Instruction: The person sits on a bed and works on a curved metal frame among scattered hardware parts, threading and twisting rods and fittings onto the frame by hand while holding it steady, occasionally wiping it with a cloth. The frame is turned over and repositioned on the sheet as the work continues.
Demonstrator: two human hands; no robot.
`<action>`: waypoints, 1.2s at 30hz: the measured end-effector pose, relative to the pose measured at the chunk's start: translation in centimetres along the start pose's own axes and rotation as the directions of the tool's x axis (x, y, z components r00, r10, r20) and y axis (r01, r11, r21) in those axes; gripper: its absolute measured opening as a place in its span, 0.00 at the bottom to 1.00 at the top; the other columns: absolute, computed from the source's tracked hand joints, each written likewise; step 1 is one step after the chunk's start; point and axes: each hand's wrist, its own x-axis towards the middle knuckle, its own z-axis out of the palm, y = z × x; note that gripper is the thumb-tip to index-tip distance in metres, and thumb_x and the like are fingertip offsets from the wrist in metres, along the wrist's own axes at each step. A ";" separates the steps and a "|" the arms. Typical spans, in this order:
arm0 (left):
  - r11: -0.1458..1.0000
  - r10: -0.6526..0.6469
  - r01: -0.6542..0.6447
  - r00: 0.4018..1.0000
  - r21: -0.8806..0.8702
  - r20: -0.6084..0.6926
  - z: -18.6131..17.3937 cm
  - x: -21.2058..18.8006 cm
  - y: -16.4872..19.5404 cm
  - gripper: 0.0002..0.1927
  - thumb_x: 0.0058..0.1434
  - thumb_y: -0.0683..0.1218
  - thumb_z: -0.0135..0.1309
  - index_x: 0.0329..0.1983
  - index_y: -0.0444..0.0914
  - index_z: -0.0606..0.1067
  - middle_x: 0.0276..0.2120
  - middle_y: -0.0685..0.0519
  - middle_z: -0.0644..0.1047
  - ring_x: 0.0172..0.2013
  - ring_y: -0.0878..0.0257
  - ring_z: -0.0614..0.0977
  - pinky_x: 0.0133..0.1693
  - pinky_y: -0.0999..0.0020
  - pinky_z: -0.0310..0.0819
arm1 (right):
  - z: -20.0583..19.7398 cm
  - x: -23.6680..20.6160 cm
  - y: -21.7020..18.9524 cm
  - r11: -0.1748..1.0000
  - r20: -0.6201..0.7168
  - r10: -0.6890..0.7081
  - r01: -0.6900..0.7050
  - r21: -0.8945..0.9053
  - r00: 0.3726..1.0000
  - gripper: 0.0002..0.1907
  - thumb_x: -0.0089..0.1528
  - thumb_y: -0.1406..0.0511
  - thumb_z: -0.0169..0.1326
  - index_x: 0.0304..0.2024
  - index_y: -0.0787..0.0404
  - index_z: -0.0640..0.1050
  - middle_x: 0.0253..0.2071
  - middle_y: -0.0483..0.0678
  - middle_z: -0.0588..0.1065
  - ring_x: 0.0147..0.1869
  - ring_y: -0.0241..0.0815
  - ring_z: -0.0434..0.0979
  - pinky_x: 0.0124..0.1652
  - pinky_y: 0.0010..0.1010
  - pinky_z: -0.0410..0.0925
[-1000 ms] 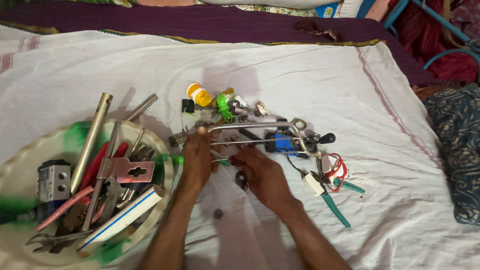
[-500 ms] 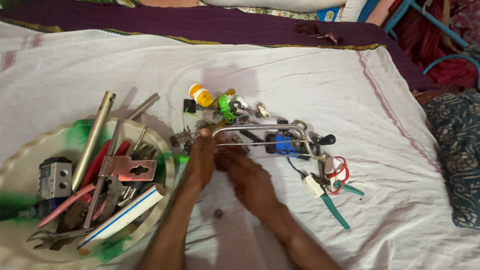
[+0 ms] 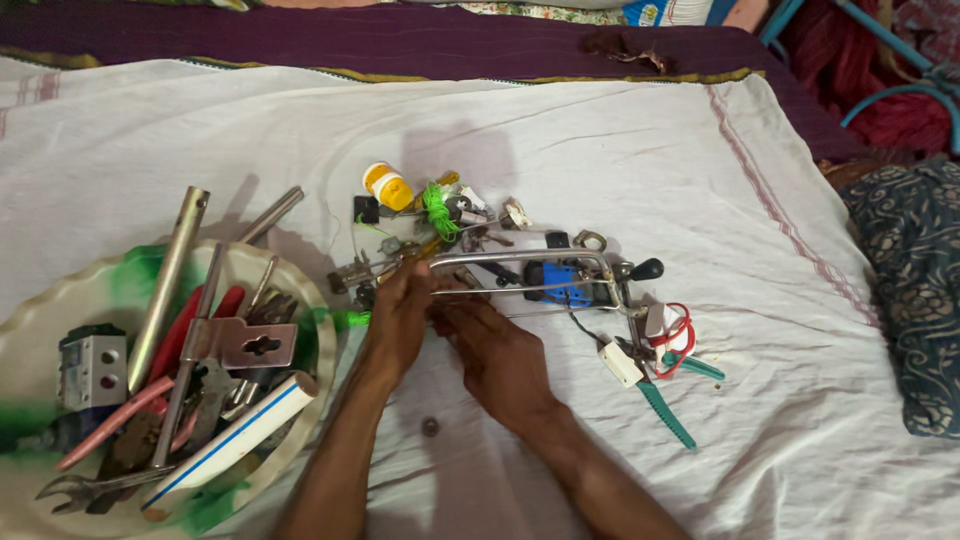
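My left hand (image 3: 398, 320) and my right hand (image 3: 497, 355) meet at the left end of a metal hacksaw frame (image 3: 520, 258) that lies on a white cloth (image 3: 620, 160). The fingertips of both hands pinch something small there; it is hidden by the fingers. The frame's black handle (image 3: 646, 269) points right. A blue part (image 3: 560, 283) sits inside the frame. Small metal bits (image 3: 350, 278) lie just left of my left hand.
A round pale bowl (image 3: 298, 275) at the left holds pipes, a white tube, a spanner and a grey switch box. A yellow-capped bottle (image 3: 385, 185), green string (image 3: 437, 208), green-handled pliers (image 3: 665, 410), red wire (image 3: 682, 335) and a small washer (image 3: 430, 427) lie around.
My right hand has slid up and left until it meets my left hand at the end of the saw frame. My left hand has shifted slightly.
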 end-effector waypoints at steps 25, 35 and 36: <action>0.952 0.024 -0.013 0.999 -0.305 0.035 -2.0 0.5 -1.4 0.23 0.73 0.57 0.42 0.45 0.31 0.73 0.35 0.42 0.82 0.36 0.52 0.86 0.40 0.56 0.83 | -1.7 0.2 -0.5 0.994 0.084 0.091 -0.086 -0.062 0.992 0.22 0.55 0.75 0.58 0.51 0.56 0.77 0.46 0.48 0.77 0.42 0.50 0.82 0.35 0.38 0.75; 0.906 0.166 -0.196 0.980 -0.376 -0.110 -0.9 0.2 -1.0 0.24 0.72 0.59 0.45 0.45 0.31 0.73 0.34 0.40 0.82 0.34 0.53 0.86 0.40 0.57 0.84 | -1.6 0.5 0.6 0.990 0.019 -0.053 0.055 -0.129 0.998 0.35 0.46 0.75 0.62 0.58 0.58 0.75 0.59 0.50 0.73 0.55 0.52 0.76 0.52 0.40 0.72; 0.918 0.160 -0.196 0.979 -0.346 -0.129 -0.8 0.2 -1.2 0.24 0.73 0.58 0.45 0.44 0.31 0.73 0.34 0.40 0.82 0.33 0.53 0.86 0.39 0.58 0.84 | -1.4 0.4 0.8 0.991 0.026 -0.043 0.046 -0.126 0.999 0.36 0.46 0.75 0.62 0.58 0.57 0.75 0.58 0.50 0.74 0.54 0.52 0.76 0.51 0.39 0.72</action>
